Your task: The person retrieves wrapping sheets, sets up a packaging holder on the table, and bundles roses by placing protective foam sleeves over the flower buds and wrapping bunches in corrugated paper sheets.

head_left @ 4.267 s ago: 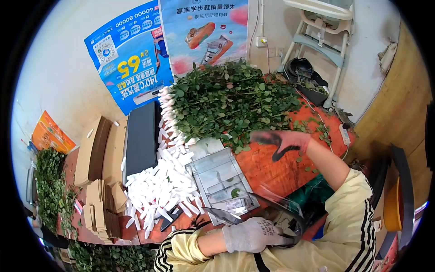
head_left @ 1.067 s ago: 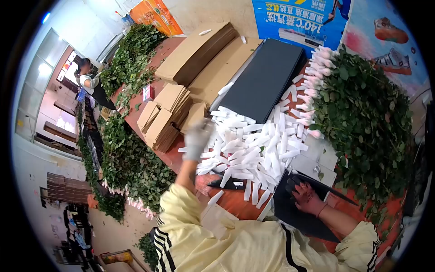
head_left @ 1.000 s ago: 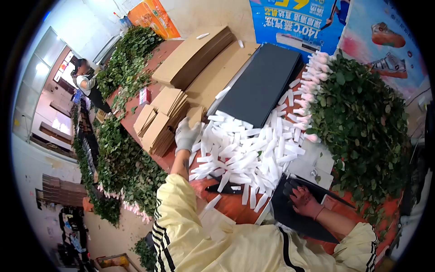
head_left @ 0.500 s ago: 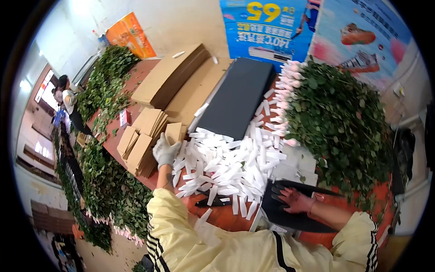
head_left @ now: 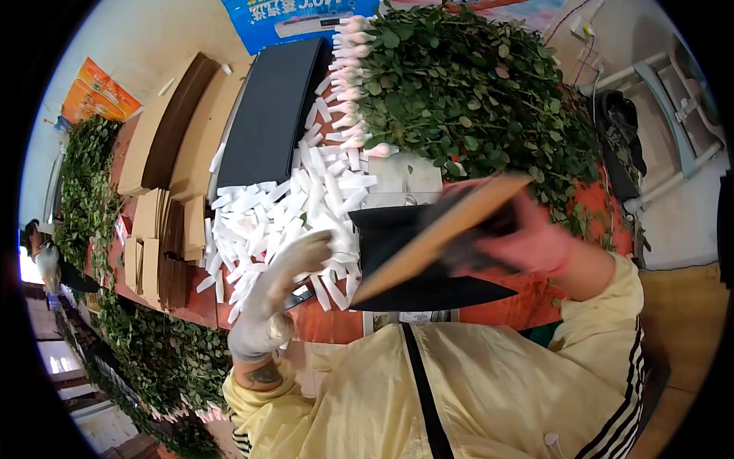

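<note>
Across the red table (head_left: 336,327), the leafy pile (head_left: 474,92) has its pink blooms (head_left: 350,93) sleeved in white, so I'd call that bit done. Nearer me, a black sheet (head_left: 386,233) lies spread out, also sorted, I reckon. Left over: the cardboard piece (head_left: 443,241) is tilted above that sheet, not lying flat, pinched in my right hand (head_left: 527,239) (blurry, but gripped). My left hand (head_left: 275,298) is by the loose white sleeves (head_left: 329,191), too smeared to tell if it's spread or pressed together.

Headcount, big to small: one leafy pile this side, two long cardboard stacks (head_left: 153,130), one black stack (head_left: 267,115), one black sheet that I can make out, one cardboard piece held. Small cardboard bundles (head_left: 145,218), blooms and sleeves: too jumbled to count.
</note>
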A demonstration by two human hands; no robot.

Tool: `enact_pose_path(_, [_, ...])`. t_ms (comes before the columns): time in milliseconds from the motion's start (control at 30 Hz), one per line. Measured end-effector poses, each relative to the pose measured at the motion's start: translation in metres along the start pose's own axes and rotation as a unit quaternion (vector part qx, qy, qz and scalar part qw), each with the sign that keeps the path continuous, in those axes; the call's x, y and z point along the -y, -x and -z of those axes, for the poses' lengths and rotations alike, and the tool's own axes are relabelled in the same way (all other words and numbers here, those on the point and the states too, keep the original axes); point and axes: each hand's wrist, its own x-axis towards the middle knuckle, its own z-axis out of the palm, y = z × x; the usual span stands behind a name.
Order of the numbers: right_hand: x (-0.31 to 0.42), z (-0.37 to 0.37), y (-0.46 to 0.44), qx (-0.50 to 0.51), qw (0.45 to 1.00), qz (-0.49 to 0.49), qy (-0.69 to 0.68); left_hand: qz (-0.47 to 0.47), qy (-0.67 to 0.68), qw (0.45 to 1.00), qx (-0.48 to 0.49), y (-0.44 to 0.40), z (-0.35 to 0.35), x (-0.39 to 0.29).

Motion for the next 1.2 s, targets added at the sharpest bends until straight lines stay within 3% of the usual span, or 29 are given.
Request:
enact_pose_path(33, [0.009, 0.022, 0.01, 0.007, 0.995, -0.046, -0.089, -0.031, -0.068, 0.997, 0.0, 0.007, 0.011, 0.013])
enact_pose_path(100, [0.016, 0.062, 0.029, 0.082, 0.958, -0.179, -0.207, 0.258, -0.024, 0.966, 0.001, 0.029, 0.006, 0.017])
enact_pose_path(133, [0.011, 0.073, 0.035, 0.138, 0.937, -0.263, -0.182, 0.184, -0.048, 0.981, -0.036, 0.034, -0.011, 0.046])
enact_pose_path(200, [-0.007, 0.076, 0.036, 0.214, 0.893, -0.394, -0.05, 0.227, -0.003, 0.974, -0.024, 0.031, -0.028, 0.089])
enact_pose_path(267, [-0.013, 0.056, 0.03, 0.111, 0.881, -0.457, -0.048, 0.265, 0.04, 0.963, -0.01, 0.026, -0.038, 0.111])
enact_pose_path(333, [-0.048, 0.065, 0.029, 0.117, 0.87, -0.461, -0.128, 0.106, -0.173, 0.979, 0.024, 0.014, -0.041, 0.124])
enact_pose_path(400, [-0.095, 0.073, 0.032, 0.124, 0.857, -0.457, -0.204, 0.105, -0.153, 0.981, 0.061, 0.017, -0.035, 0.132])
enact_pose_path(500, [-0.135, 0.065, 0.043, 0.132, 0.893, -0.415, -0.113, 0.126, -0.091, 0.985, 0.079, 0.025, -0.039, 0.143])
enact_pose_path(567, [-0.139, 0.055, 0.033, 0.087, 0.851, -0.492, -0.162, 0.128, -0.2, 0.966, 0.104, 0.026, -0.046, 0.143])
enact_pose_path(667, [-0.185, 0.051, 0.033, 0.082, 0.87, -0.467, -0.138, 0.13, -0.365, 0.909, 0.155, 0.025, -0.046, 0.138])
enact_pose_path(700, [-0.193, 0.048, 0.033, 0.066, 0.882, -0.445, -0.143, 0.131, -0.366, 0.907, 0.16, 0.024, -0.044, 0.135])
enact_pose_path(767, [-0.201, 0.044, 0.032, 0.05, 0.888, -0.441, -0.122, 0.059, -0.219, 0.968, 0.106, 0.021, -0.042, 0.131])
enact_pose_path(800, [-0.202, 0.044, 0.03, 0.036, 0.893, -0.437, -0.096, 0.058, -0.221, 0.968, 0.106, 0.02, -0.042, 0.139])
enact_pose_path(867, [-0.196, 0.043, 0.028, 0.037, 0.894, -0.44, -0.071, 0.167, -0.204, 0.963, 0.062, 0.023, -0.048, 0.161])
enact_pose_path(933, [-0.2, 0.04, 0.03, 0.034, 0.894, -0.443, -0.05, 0.183, -0.21, 0.96, 0.034, 0.025, -0.055, 0.173])
enact_pose_path(1000, [-0.213, 0.035, 0.039, -0.023, 0.877, -0.417, -0.238, 0.153, -0.228, 0.961, 0.024, 0.026, -0.059, 0.176])
enact_pose_path(1133, [-0.202, 0.03, 0.044, -0.071, 0.908, -0.355, -0.213, 0.112, -0.24, 0.964, 0.026, 0.026, -0.059, 0.18])
enact_pose_path(1200, [-0.2, 0.027, 0.045, -0.064, 0.883, -0.414, -0.212, 0.119, -0.227, 0.966, 0.029, 0.035, -0.064, 0.18])
